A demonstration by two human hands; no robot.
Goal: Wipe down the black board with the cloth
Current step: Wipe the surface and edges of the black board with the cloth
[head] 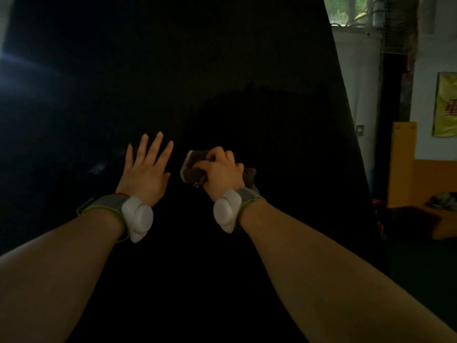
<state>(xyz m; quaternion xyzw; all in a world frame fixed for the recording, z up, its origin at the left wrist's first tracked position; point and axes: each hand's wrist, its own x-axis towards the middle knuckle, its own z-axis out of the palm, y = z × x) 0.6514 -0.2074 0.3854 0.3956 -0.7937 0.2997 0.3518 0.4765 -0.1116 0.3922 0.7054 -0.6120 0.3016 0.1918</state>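
A large black board (197,70) fills most of the view and stands upright in front of me. My right hand (220,170) grips a bunched grey-brown cloth (191,169) and holds it against the board near the middle. Cloth sticks out to the left of my fingers and a little to the right of my wrist. My left hand (146,169) lies flat on the board just left of the cloth, fingers straight and spread. Both wrists wear grey bands with white pods.
The board's right edge (351,120) slants down the frame. Beyond it are a white wall, a window (358,11) at the top, a yellow poster (445,105), an orange-yellow panel (401,164) and an orange bench low at the right. A bright glare (5,58) shows at the left edge.
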